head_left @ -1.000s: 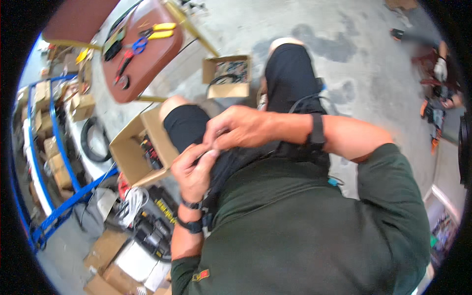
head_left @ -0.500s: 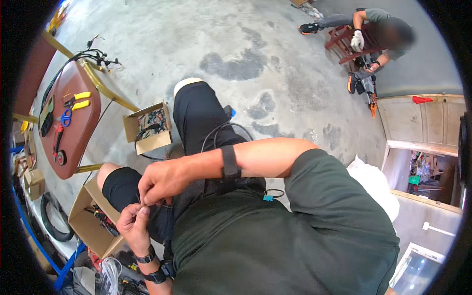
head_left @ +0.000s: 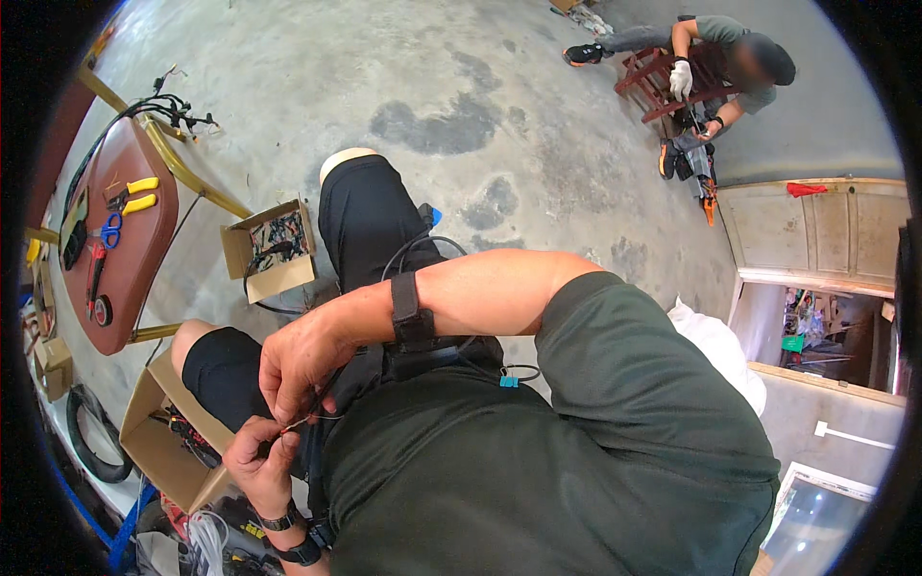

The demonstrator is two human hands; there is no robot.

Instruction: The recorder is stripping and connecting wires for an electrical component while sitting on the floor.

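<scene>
Thin stripped wires (head_left: 309, 417) run between my two hands, low on the left over my lap. My left hand (head_left: 257, 459) pinches them between thumb and forefinger. Just above it, my right hand (head_left: 303, 360) has its fingers closed on the same wires, its arm reaching across my body. A black cable seems to lead up from the wires, partly hidden by my right hand. Beside my left hand stands a cardboard box (head_left: 204, 488) with dark and red parts in it. Past my right hand, an open carton (head_left: 288, 279) holds many small wire pieces.
On the left, a brown padded seat (head_left: 144, 254) bears yellow-handled pliers (head_left: 141, 194), blue scissors (head_left: 111, 228), a red-handled tool (head_left: 96, 269) and a tape roll (head_left: 102, 309). Black cables (head_left: 173, 108) hang at its far end. Another person (head_left: 740, 91) sits working at far right.
My right hand has shifted slightly and turned, so the wires between my hands show more plainly. The whole view has swung a little, moving the surroundings leftward.
</scene>
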